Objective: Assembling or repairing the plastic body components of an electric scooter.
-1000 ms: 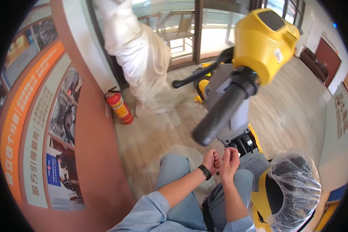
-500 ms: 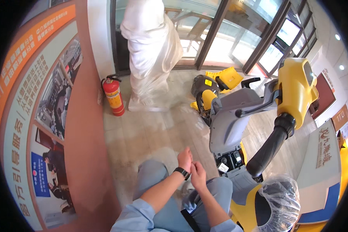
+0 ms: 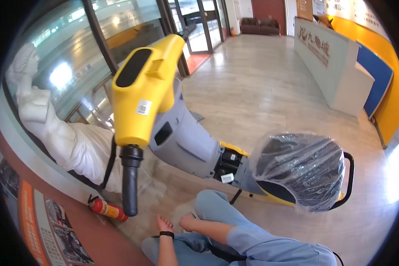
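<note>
Yellow scooter (image 3: 188, 146) stands just beyond the person, its black grip (image 3: 130, 186) near the left hand (image 3: 164, 224). From my remote post: that hand and the right hand (image 3: 189, 222) are apart, fingers partly curled; can't tell if either holds anything (too small to read). Risk, I judge: a quick upward reach could bump the grip and swing the yellow handlebar (image 3: 139, 102) round.

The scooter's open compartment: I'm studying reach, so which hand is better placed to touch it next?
Probably the right hand: in the head view it appears nearer the open compartment. The left hand, above the black wristband, lies farther left. Depth is hard to judge.
</note>
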A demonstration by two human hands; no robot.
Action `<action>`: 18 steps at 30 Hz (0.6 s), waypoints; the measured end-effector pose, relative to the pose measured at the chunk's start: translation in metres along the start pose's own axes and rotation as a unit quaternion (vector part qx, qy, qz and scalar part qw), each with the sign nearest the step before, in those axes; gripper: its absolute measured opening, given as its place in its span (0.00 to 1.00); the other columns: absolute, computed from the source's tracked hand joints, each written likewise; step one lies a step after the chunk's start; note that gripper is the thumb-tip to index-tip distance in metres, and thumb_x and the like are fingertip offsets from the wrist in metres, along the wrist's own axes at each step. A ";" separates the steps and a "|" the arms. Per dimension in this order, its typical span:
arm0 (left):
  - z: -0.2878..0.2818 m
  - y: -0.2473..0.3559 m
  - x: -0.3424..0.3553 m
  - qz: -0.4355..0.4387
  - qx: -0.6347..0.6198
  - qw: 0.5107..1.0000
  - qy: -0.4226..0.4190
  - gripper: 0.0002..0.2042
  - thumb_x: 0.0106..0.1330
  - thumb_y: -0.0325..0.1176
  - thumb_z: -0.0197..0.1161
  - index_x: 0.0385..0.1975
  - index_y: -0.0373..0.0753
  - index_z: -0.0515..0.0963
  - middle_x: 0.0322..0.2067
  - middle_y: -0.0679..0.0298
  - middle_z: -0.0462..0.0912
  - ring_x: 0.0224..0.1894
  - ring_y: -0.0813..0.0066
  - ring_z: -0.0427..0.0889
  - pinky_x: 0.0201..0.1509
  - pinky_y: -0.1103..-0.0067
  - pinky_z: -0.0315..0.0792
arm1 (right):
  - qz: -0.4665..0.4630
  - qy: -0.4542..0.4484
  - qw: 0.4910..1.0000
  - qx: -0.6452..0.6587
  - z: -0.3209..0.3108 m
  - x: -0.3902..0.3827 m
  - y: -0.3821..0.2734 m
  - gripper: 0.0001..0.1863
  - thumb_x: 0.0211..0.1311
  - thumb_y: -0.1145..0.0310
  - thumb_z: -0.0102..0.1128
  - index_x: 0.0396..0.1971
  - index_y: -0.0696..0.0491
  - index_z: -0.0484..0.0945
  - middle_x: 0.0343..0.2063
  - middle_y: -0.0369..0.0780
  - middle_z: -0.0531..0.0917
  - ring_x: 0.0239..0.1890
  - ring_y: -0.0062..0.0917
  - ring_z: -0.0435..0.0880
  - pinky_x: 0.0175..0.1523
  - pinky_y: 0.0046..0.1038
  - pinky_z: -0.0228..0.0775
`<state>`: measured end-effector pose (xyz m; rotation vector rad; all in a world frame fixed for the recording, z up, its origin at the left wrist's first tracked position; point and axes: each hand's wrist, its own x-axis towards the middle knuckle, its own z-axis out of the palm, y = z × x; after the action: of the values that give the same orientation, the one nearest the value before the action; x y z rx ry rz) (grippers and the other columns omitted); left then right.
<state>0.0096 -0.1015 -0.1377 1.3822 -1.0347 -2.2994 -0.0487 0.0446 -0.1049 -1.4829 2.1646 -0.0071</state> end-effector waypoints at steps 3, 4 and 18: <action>0.004 0.009 -0.028 0.018 0.076 0.997 -0.018 0.20 0.67 0.54 0.51 0.16 0.52 0.62 0.11 0.77 0.49 0.11 0.85 0.48 0.14 0.84 0.41 | 0.034 -0.087 0.995 0.023 0.013 -0.008 -0.005 0.15 0.51 0.69 0.60 0.40 0.49 0.83 0.44 0.39 0.82 0.49 0.34 0.81 0.44 0.45 0.72; 0.006 0.020 -0.043 0.018 0.070 0.997 -0.008 0.20 0.67 0.54 0.51 0.16 0.52 0.62 0.11 0.77 0.49 0.11 0.85 0.48 0.14 0.84 0.41 | 0.025 -0.092 0.995 0.021 0.017 -0.008 -0.007 0.15 0.51 0.69 0.60 0.40 0.49 0.83 0.44 0.39 0.82 0.49 0.34 0.81 0.44 0.45 0.72; 0.022 0.131 -0.021 0.277 0.787 0.523 -0.171 0.15 0.62 0.40 0.52 0.30 0.37 0.82 0.34 0.53 0.84 0.38 0.55 0.83 0.40 0.66 0.76 | 0.118 -0.098 0.988 -0.025 0.045 0.210 0.052 0.18 0.54 0.63 0.56 0.45 0.49 0.81 0.50 0.40 0.80 0.53 0.35 0.79 0.49 0.38 0.73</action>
<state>-0.0157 -0.1735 -0.0269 0.4155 -3.3550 -0.6214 -0.1328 -0.1056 -0.2441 -1.1908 2.1760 0.2653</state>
